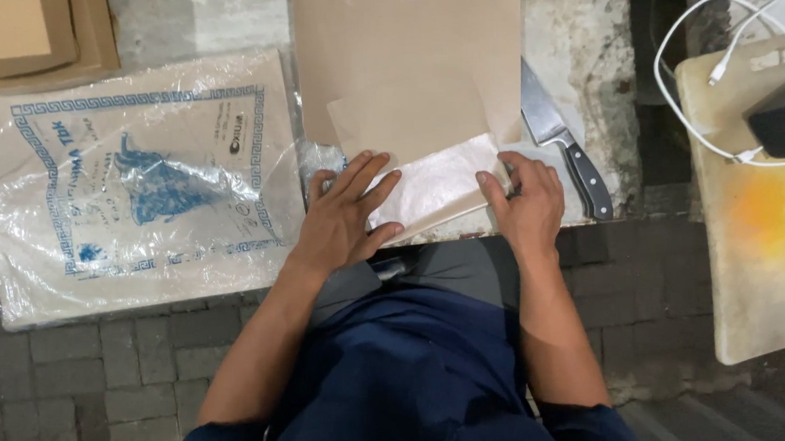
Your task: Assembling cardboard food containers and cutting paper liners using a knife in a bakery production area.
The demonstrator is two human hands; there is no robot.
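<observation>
A worn, pale stone tabletop (589, 50) stood over a floor of grey paving bricks (105, 375), seen from above by a seated person in dark blue clothing. A stack of brown paper sheets (404, 56) lay at the tabletop's near edge, its lower portion folded up so the shiny, whitish underside showed. The left hand (342, 217) lay flat with fingers spread on the folded part, pressing it down. The right hand (527, 202) rested on the fold's right end, fingers bent, thumb and forefinger apparently pinching the paper's edge (how firmly could not be told). The two hands were apart, one at each end of the fold. Just right of the paper lay a kitchen knife (564, 140) with a black handle, blade partly tucked under the sheets. To the left sat a clear plastic packet of paper (137, 184) printed in blue. Cardboard boxes (30, 11) sat at far left. A cream board (760, 237) with a white cable (688, 75) stood at right.
</observation>
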